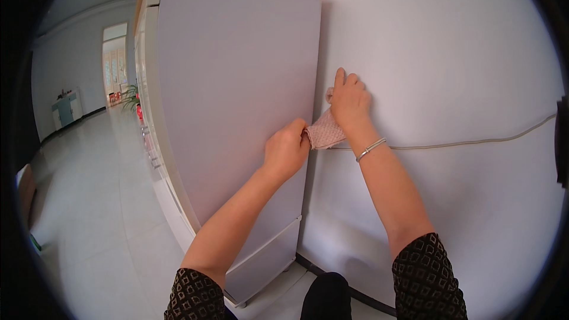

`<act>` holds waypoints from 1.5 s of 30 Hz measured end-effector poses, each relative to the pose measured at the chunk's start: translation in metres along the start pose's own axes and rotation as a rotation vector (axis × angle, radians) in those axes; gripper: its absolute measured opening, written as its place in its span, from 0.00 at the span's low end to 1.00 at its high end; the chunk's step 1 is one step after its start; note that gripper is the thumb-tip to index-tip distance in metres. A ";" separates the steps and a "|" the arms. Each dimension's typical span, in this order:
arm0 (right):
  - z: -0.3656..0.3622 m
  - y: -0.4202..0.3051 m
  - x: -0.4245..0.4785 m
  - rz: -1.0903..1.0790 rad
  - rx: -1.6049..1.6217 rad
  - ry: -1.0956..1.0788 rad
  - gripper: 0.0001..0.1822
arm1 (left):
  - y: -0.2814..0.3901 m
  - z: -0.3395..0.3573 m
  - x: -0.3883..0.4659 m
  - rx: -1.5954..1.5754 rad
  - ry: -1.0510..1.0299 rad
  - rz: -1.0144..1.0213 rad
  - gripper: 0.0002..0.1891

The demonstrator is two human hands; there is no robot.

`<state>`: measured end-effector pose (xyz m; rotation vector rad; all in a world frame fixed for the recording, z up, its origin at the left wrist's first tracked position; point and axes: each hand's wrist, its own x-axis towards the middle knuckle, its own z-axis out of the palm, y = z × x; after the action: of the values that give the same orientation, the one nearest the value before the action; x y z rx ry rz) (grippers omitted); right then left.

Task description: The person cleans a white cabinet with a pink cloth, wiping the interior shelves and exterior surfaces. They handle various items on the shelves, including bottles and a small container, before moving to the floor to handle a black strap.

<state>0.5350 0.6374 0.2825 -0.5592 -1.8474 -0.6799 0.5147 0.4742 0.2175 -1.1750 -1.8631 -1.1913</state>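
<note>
A pink textured cloth (326, 131) stretches between my two hands at the gap between a white cabinet's side panel (235, 75) and the wall (435, 62). My left hand (288, 149) is closed on the cloth's left end, beside the panel's back edge. Higher up, my right hand (352, 100) grips the other end against the wall, its index finger pointing upward. A small roll of the cloth shows beside the right fingers. Behind the right forearm, a thin cable (449, 145) runs along the wall, and its left end passes behind the cloth.
Dark baseboard (371, 304) lines the wall's foot near my knee (326, 295). Pale floor tiles (102, 213) extend to the left. Farther off stand a potted plant (131, 98), a small blue-and-white cabinet (66, 110) and a doorway (114, 60). A dark object (562, 142) sits at the right rim.
</note>
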 end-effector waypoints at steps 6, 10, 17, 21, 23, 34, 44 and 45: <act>-0.009 0.002 -0.006 -0.110 0.269 -0.166 0.21 | 0.001 -0.007 -0.003 -0.005 -0.061 -0.009 0.04; -0.018 0.001 -0.013 -0.109 0.341 -0.074 0.16 | 0.004 -0.009 -0.013 -0.024 -0.088 0.033 0.05; -0.071 -0.015 0.000 0.047 0.638 -0.284 0.13 | 0.009 -0.023 -0.021 0.102 0.020 0.082 0.08; -0.074 -0.045 -0.002 0.092 1.183 0.422 0.13 | 0.020 -0.053 -0.035 0.244 0.243 0.403 0.11; -0.053 -0.064 -0.004 0.070 1.096 0.467 0.11 | 0.025 -0.060 -0.035 0.275 0.344 0.547 0.12; -0.081 -0.068 -0.075 -0.295 1.057 -0.806 0.16 | 0.007 -0.105 -0.099 0.379 -0.173 0.346 0.06; -0.081 -0.137 -0.151 0.063 1.555 -0.164 0.08 | 0.002 -0.118 -0.151 0.523 -0.137 0.159 0.05; -0.089 -0.148 -0.166 -0.061 1.554 -0.121 0.08 | 0.002 -0.124 -0.158 0.520 -0.217 0.096 0.04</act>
<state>0.5556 0.4582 0.1249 0.4982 -1.9038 0.8206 0.5851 0.3059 0.1340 -1.1054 -2.0778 -0.4893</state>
